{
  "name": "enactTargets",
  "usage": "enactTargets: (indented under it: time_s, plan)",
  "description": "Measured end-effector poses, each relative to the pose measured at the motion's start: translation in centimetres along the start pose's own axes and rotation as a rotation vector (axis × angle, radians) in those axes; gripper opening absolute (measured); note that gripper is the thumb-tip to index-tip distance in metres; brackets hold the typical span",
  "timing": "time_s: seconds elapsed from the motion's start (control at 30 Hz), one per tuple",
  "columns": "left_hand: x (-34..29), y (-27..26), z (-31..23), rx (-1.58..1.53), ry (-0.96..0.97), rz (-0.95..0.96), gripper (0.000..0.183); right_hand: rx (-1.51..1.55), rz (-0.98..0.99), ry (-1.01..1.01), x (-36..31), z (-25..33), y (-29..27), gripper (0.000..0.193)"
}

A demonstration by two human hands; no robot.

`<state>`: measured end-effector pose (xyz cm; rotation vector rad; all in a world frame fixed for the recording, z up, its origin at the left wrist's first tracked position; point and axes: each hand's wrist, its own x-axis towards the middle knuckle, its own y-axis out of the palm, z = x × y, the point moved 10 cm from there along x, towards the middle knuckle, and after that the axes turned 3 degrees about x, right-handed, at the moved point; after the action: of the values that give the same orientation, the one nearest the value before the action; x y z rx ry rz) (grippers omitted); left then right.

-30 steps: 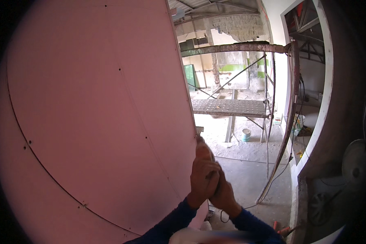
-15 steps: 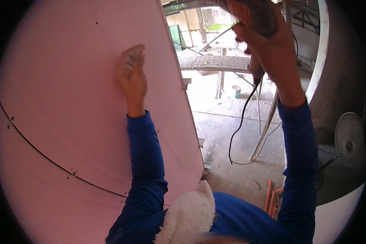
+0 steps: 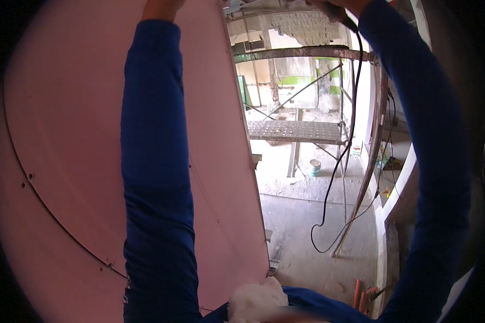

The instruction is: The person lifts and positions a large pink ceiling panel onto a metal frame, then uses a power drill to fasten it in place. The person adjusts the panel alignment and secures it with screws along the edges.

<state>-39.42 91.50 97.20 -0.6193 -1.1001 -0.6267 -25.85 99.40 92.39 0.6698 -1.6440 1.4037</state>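
Both my arms, in blue sleeves, reach up to the top of the picture. My left hand (image 3: 164,8) is cut off by the upper edge near the pink wall panel (image 3: 75,124); only its wrist and heel show, and its fingers are out of sight. At the top right, my right hand (image 3: 354,5) is closed round the handle of a corded power drill (image 3: 334,11). Most of the drill lies beyond the picture. Its black cord (image 3: 355,91) hangs down from the handle and loops near the floor.
A dark seam and several screw holes cross the panel. Right of its edge stands scaffolding with a perforated metal plank (image 3: 296,131) and a rusty crossbar (image 3: 302,52). A bucket (image 3: 314,167) sits on the floor beyond. Orange-red pipes (image 3: 357,295) lie at lower right.
Both hands have moved upward, the left along the panel, the right taking the drill mostly out of the picture. The view has shifted, showing more of the scaffolding.
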Motion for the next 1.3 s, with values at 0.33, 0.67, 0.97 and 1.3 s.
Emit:
enactTargets:
  time_s: [0.33, 0.67, 0.97, 1.3]
  plan:
    - [1.8, 1.1, 10.0, -0.101, -0.176, -0.185, 0.037, -0.272, 0.116, -0.087, 6.4, 2.9, 1.7, 0.033]
    - [2.4, -1.5, 12.6, 0.056, 0.014, -0.409, 0.027, -0.337, 0.173, -0.098, 8.1, 3.5, 3.1, 0.029]
    - [2.2, -2.5, 12.3, 0.048, 0.010, -0.450, 0.027, -0.326, 0.239, -0.132, 8.6, 4.2, 3.2, 0.026]
    - [1.3, -3.0, 13.5, -0.055, -0.060, -0.509, 0.028, -0.401, 0.242, -0.143, 9.9, 4.3, 4.2, 0.031]
